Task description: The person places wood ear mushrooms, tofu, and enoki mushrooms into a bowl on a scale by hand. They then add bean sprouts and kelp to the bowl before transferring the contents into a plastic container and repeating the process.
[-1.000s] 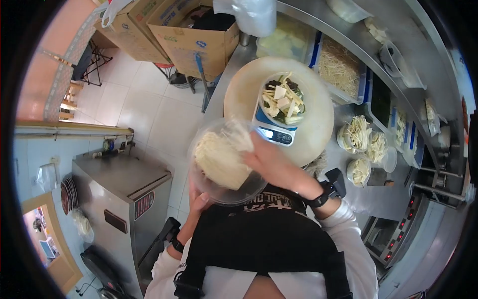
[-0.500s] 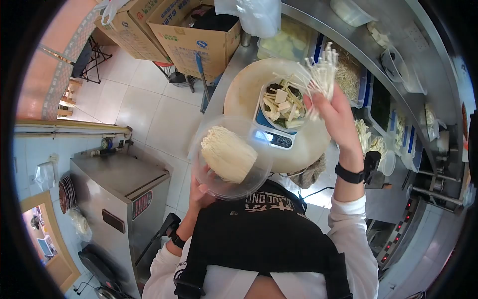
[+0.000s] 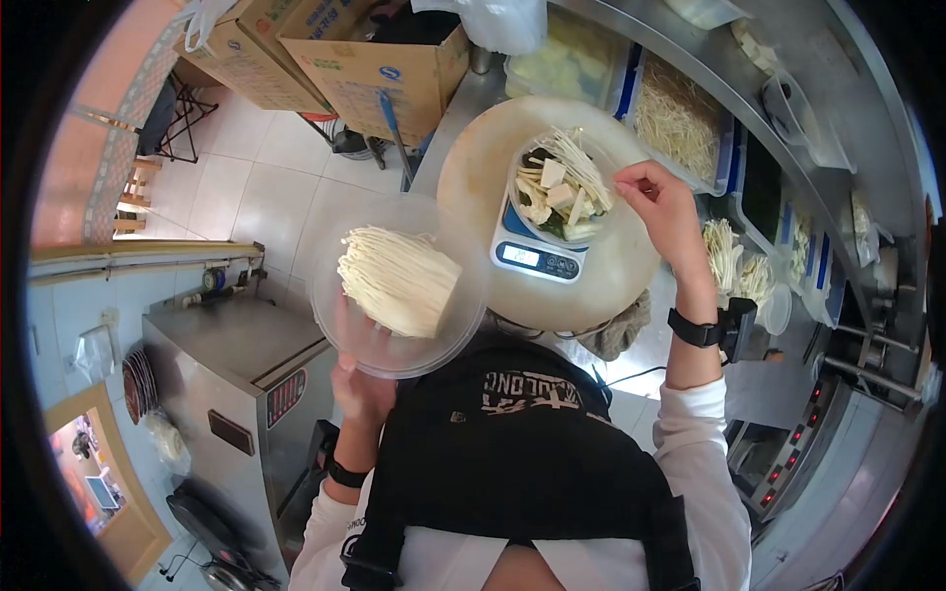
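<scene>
My left hand (image 3: 361,382) holds a clear round bowl (image 3: 467,340) from below, with a large bundle of enoki mushrooms (image 3: 399,282) inside. A digital scale (image 3: 537,258) stands on a round chopping board (image 3: 468,182). On the scale sits a clear container (image 3: 515,202) with tofu pieces, greens, dark pieces and enoki strands (image 3: 574,163) on top. Just right of this container is my right hand (image 3: 650,197), its fingers curled and thumb close to the index finger; whether a small strand is between them is too small to tell.
Trays of shredded food (image 3: 685,123) and pale slices (image 3: 567,64) line the counter's back. More enoki (image 3: 722,254) lies at the right, under a metal shelf (image 3: 724,89). Cardboard boxes (image 3: 370,84) stand at upper left, and a steel cabinet (image 3: 232,340) at left.
The enoki bunch from my right hand now lies on the container's food, and that hand has moved down slightly. My left hand has moved left with the bowl, uncovering the scale's display.
</scene>
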The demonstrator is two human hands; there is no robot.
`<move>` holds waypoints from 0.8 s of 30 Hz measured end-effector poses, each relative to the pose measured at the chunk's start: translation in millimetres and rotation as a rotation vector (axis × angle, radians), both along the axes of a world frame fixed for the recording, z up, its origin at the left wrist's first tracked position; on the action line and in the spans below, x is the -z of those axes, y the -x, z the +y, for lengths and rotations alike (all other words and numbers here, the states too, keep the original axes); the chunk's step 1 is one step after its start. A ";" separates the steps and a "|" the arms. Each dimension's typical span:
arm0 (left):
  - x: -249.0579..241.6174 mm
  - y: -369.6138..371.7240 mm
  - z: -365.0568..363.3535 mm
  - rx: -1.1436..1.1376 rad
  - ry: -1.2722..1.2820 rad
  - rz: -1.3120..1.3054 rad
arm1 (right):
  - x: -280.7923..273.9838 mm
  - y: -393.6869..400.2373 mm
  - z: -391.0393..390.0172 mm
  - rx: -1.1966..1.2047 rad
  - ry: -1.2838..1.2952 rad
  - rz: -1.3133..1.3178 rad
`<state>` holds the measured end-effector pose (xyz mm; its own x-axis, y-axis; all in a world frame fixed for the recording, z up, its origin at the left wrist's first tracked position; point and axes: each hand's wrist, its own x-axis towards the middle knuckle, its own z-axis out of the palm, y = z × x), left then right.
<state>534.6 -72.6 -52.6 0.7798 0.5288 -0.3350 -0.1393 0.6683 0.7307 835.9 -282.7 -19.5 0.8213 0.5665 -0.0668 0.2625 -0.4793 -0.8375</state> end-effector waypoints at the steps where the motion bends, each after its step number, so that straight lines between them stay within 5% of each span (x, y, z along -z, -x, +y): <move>1: -1.7 -1.9 -0.3 -0.025 0.006 0.010 | -0.5 1.4 -0.2 0.031 0.016 0.018; 3: -5.0 -3.5 -0.4 -0.008 0.005 0.002 | 0.6 5.7 1.1 0.064 0.030 0.040; 5: -7.7 -5.3 -0.9 0.007 0.004 -0.003 | 2.9 11.6 6.9 -0.037 -0.150 -0.280; 10: -10.5 -10.1 -8.2 0.039 -0.054 0.011 | -28.1 62.4 39.7 -0.163 -0.221 -0.041; 14: -2.7 -7.5 -13.2 0.069 -0.057 -0.041 | -10.0 128.6 72.4 -0.497 -0.031 -0.305; 17: 15.1 11.3 -11.2 0.109 -0.124 -0.050 | 18.7 157.1 87.4 -0.439 0.116 -0.343; 20: 42.6 46.6 -1.6 0.347 -0.589 0.143 | 27.7 164.6 86.8 -0.492 0.058 -0.248; 24: 27.0 65.4 -18.2 0.256 -0.354 0.232 | 39.3 173.7 84.1 -0.595 0.002 -0.096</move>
<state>469.2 -90.8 -79.6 0.8256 0.4429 -0.3494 0.1899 0.3651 0.9114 662.2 -198.6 -58.8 0.3657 0.9307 -0.0097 0.5606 -0.2286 -0.7959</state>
